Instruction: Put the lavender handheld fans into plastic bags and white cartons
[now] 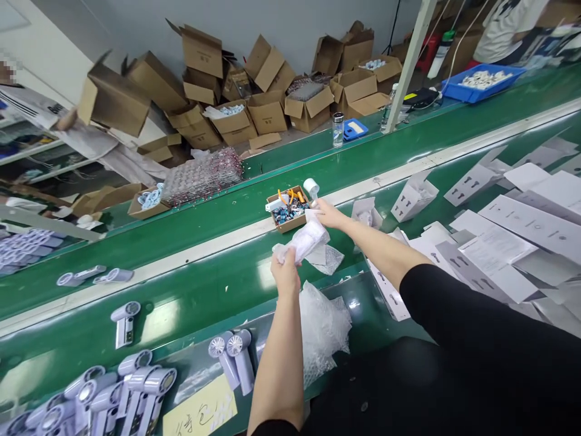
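My left hand [287, 275] is closed on the lower end of a white bubble-wrap bag [309, 237] held above the green belt. Something pale seems to be inside, but the wrap blurs it. My right hand [329, 215] has its fingers closed at the bag's upper end. Just beyond those fingers is a white round-ended piece [311, 186]; whether I hold it I cannot tell. Behind the bag stands a small cardboard box [290, 224] with orange-handled tools and small blue parts. Another bubble-wrap bag [327, 260] lies beneath, and more bubble wrap [320, 327] is piled by my left forearm.
Lavender handheld fans [97, 393] cluster at lower left, two more [233, 357] near a handwritten yellow card [200, 412]. White printed boxes [481, 242] crowd the right. A metal post [408, 66] rises behind the belt. A person [68, 124] at left handles a carton.
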A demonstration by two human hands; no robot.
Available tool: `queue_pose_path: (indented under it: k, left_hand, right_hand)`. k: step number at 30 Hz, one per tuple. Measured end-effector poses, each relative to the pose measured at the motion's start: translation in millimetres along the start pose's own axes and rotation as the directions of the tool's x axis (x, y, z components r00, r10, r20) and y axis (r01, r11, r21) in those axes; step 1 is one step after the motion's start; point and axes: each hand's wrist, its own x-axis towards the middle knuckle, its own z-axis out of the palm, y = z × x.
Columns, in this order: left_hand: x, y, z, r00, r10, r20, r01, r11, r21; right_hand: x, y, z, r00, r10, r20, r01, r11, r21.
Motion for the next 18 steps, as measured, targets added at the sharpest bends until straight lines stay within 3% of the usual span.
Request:
queue_pose_path:
  k: [2, 4, 8, 9, 11, 13, 16, 18]
  left_hand:
    - [5.3, 2.3, 7.9, 0.992, 0.098, -0.078, -0.082, 0.979, 0.188]
    - [9.7, 11.6, 11.7, 0.98, 0.154, -0.125, -0.102, 0.932, 0.347]
    - [10.6, 33.6, 13.8, 0.964, 0.216, -0.158, -0.086, 0.809, 0.582]
    - [9.0, 37.5, 14.6, 0.95, 0.288, -0.118, -0.141, 0.735, 0.663]
    - [5.7, 42.3, 16.9, 0.898, 0.435, 0.069, -0.316, 0.526, 0.79]
    - [5.0, 43.9, 18.7, 0.839, 0.5, 0.215, -0.43, 0.367, 0.825]
    - [7.4, 41.0, 14.6, 0.817, 0.554, 0.162, -0.392, 0.325, 0.861]
    - [5.1, 35.5, 5.8, 0.785, 0.571, 0.242, -0.45, 0.256, 0.855]
  right_hand:
    - [-8.0, 15.9, 7.0, 0.998, 0.064, -0.004, -0.061, 0.969, 0.241]
    - [-18.0, 24.5, 14.7, 0.985, 0.157, 0.072, -0.172, 0.901, 0.398]
    - [-33.3, 23.4, 21.5, 0.942, 0.26, 0.213, -0.334, 0.796, 0.504]
    - [-35.2, 21.5, 21.0, 0.937, 0.25, 0.246, -0.344, 0.786, 0.514]
    - [-37.5, 17.9, 19.3, 0.932, 0.223, 0.285, -0.347, 0.778, 0.525]
    - [-39.1, 15.4, 18.7, 0.935, 0.206, 0.29, -0.338, 0.771, 0.54]
    - [-42.2, 14.1, 21.1, 0.939, 0.181, 0.294, -0.323, 0.759, 0.565]
    - [-44.6, 14.7, 22.7, 0.94, 0.197, 0.28, -0.324, 0.774, 0.544]
